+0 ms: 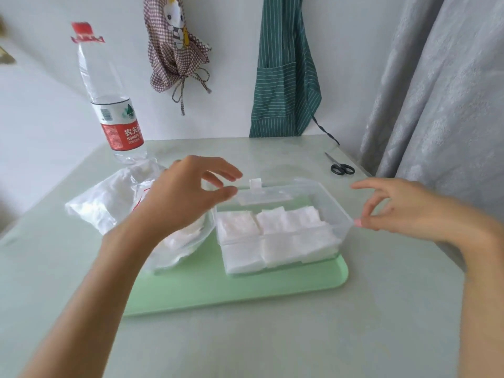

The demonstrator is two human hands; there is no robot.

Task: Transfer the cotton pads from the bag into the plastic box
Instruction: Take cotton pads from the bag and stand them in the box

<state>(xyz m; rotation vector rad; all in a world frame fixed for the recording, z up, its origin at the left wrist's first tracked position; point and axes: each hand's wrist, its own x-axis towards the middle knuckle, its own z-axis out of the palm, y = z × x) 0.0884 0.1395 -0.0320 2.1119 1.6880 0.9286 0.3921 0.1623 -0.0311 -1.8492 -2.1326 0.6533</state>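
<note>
A clear plastic box [338,211] stands on a green tray [245,290], filled with white square cotton pads [272,233] lying in rows. Left of the box lies a crumpled clear bag [109,200] with a few pads left inside. My left hand [185,197] hovers over the box's far left corner, above the bag, with relaxed curved fingers and nothing in it. My right hand [401,208] hangs beside the box's right rim, its thumb tip close to the edge, fingers loosely bent and holding nothing.
A tall water bottle [114,113] with a red label stands at the back left of the table. Black scissors [341,166] lie at the back right. Two aprons hang on the wall behind, and a grey curtain [436,91] falls on the right.
</note>
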